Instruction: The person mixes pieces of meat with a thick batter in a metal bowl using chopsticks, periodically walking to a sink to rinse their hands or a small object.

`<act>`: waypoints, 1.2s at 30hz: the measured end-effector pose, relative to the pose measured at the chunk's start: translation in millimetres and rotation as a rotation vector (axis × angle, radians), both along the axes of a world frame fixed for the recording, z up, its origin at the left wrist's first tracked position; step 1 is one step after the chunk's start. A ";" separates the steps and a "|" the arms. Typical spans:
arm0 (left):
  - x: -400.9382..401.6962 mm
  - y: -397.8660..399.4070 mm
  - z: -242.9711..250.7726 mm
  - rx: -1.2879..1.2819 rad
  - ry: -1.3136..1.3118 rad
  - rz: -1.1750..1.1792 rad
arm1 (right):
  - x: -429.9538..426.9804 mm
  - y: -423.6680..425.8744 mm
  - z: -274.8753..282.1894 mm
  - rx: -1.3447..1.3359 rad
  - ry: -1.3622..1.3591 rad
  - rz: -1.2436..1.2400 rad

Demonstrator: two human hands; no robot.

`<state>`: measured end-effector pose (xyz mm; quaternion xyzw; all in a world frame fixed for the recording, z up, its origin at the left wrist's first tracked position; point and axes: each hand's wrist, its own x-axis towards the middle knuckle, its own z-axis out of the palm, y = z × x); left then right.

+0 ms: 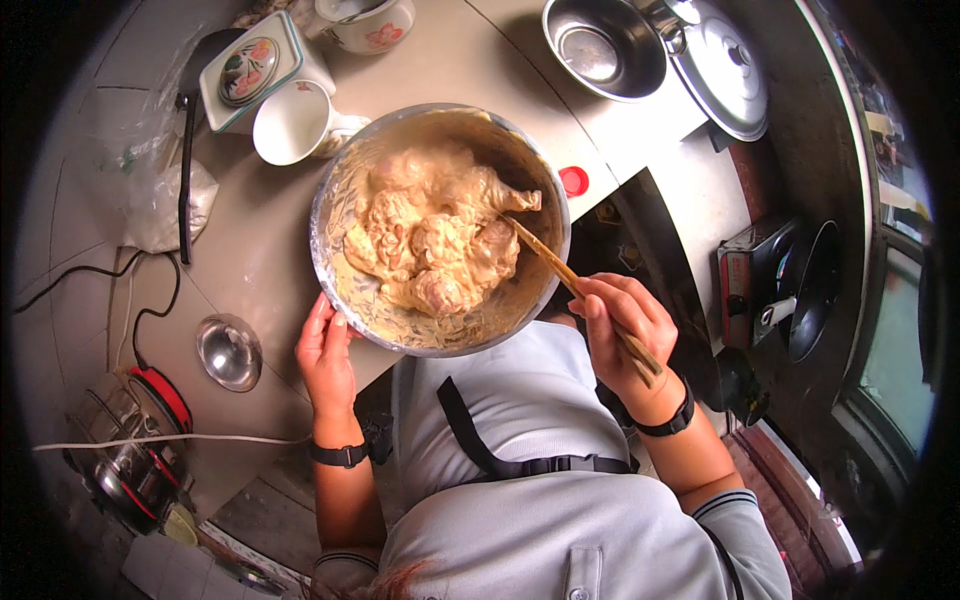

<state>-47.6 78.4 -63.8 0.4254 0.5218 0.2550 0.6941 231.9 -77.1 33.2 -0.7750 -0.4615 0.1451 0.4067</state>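
A large metal mixing bowl (551, 300) stands before me near the counter's front edge, its inner wall smeared with pale yellow batter. Inside lie several batter-coated chicken pieces (442, 240), one of them a drumstick pointing right. My left hand (326, 345) grips the bowl's rim at the lower left, thumb on top. In my right hand (626, 319) is a pair of wooden chopsticks (551, 262), slanting down into the bowl. Their tips touch the chicken at the right side.
Left of the bowl are a white mug (291, 124), a lidded ceramic canister (259, 67), a small metal bowl (229, 352) and an electric kettle (127, 450). A red cap (574, 181) lies at its right, below a steel pan (600, 52). A frying pan (814, 292) rests farther right.
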 end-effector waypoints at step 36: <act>-0.3 4.4 1.0 0.041 0.020 -0.070 | 3.7 22.4 1.8 0.206 0.034 0.171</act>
